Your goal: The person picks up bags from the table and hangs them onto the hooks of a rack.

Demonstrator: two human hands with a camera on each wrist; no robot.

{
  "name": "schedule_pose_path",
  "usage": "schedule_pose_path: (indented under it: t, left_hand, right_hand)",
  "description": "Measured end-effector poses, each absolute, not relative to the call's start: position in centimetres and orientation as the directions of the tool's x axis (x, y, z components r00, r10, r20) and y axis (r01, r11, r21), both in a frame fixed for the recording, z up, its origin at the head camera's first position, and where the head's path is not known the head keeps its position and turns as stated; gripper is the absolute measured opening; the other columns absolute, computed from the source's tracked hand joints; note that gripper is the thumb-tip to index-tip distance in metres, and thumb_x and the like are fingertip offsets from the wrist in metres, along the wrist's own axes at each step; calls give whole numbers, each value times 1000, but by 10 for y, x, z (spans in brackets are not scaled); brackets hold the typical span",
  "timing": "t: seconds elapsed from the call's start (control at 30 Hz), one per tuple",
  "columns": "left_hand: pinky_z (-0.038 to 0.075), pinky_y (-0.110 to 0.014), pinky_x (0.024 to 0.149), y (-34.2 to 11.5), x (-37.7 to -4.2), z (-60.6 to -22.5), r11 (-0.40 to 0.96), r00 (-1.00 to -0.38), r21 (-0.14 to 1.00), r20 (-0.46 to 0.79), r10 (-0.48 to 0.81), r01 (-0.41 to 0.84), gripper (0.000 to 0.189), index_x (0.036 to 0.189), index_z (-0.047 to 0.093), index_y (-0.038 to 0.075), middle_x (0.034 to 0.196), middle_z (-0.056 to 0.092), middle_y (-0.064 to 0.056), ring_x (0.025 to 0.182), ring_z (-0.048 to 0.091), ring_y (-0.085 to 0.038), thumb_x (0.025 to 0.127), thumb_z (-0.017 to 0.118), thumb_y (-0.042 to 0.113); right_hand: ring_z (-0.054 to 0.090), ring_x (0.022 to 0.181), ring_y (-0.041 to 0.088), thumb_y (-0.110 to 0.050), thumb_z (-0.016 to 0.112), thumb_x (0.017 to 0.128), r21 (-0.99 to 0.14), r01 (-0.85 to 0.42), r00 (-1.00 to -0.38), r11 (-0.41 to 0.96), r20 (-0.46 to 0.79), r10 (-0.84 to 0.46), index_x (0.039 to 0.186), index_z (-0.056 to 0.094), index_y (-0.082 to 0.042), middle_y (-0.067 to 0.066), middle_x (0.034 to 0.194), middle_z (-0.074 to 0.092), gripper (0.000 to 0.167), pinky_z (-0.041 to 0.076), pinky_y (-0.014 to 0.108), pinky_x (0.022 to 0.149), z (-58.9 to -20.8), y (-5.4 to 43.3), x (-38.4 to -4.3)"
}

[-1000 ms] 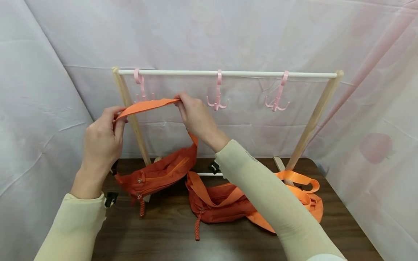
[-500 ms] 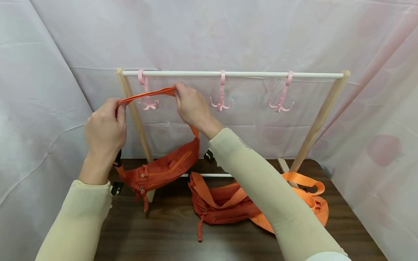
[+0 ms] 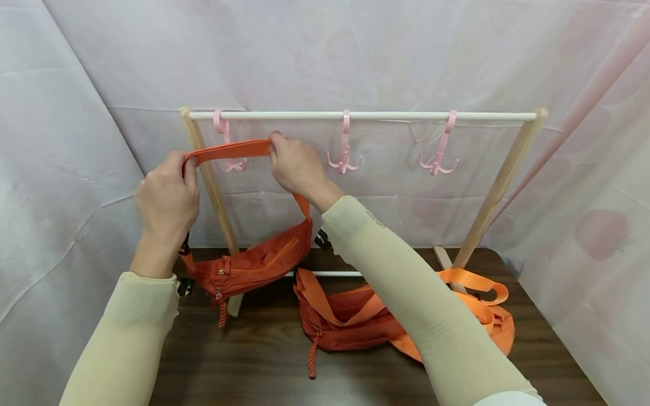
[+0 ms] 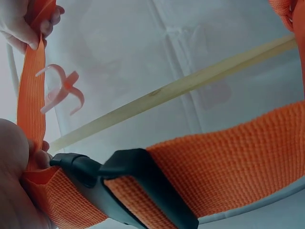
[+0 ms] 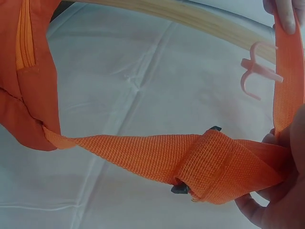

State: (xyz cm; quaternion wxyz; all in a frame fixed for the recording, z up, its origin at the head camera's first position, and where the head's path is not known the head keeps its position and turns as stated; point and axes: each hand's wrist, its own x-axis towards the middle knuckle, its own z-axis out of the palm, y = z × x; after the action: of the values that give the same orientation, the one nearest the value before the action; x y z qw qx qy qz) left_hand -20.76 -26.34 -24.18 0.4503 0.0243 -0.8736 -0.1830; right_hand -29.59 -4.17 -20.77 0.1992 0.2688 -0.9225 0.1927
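Observation:
In the head view, an orange-red waist bag (image 3: pixel 254 262) hangs in the air by its orange strap (image 3: pixel 231 151). My left hand (image 3: pixel 170 194) pinches the strap's left end, and my right hand (image 3: pixel 299 169) grips it farther right, keeping the stretch between them fairly straight. Behind that stretch is the left pink hook (image 3: pixel 222 125), its middle covered by the webbing in the head view. A black buckle (image 4: pixel 128 181) sits on the strap beside my left hand in the left wrist view. Near my right hand, the right wrist view shows a folded, twisted part of the webbing (image 5: pixel 209 164).
The white rod (image 3: pixel 396 116) of a wooden-legged rack carries two more pink hooks, a middle hook (image 3: pixel 345 152) and a right hook (image 3: pixel 439 149). On the brown table (image 3: pixel 244 361) lie a second red bag (image 3: pixel 350 332) and a lighter orange bag (image 3: pixel 503 330), partly behind my right sleeve.
Both hands have lifted the strap slightly, and the bag has risen with it. The left hook's lower prongs now show beneath the webbing. The head view has shifted a little left.

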Motion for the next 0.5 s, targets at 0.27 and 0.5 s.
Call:
schedule_pose_path:
  t: [0.27, 0.5]
  left_hand:
    - [45, -66, 57, -267, -212, -250, 934, -623, 343, 753, -212, 96, 45, 113, 70, 1, 96, 73, -28, 75, 66, -56, 114, 46, 39]
    - [43, -68, 54, -269, -210, -264, 935, -638, 345, 739, -215, 84, 43, 109, 69, 1, 92, 72, -29, 73, 65, -57, 114, 47, 37]
  right_hand:
    - [66, 83, 26, -30, 36, 115, -224, -572, -787, 789, 422, -450, 120, 61, -15, 2, 92, 66, 30, 54, 43, 77, -216, -44, -301]
    - [63, 83, 20, -29, 38, 115, -221, -586, -787, 779, 381, -484, 118, 60, -17, -2, 92, 64, 25, 53, 40, 76, -229, -47, -304]
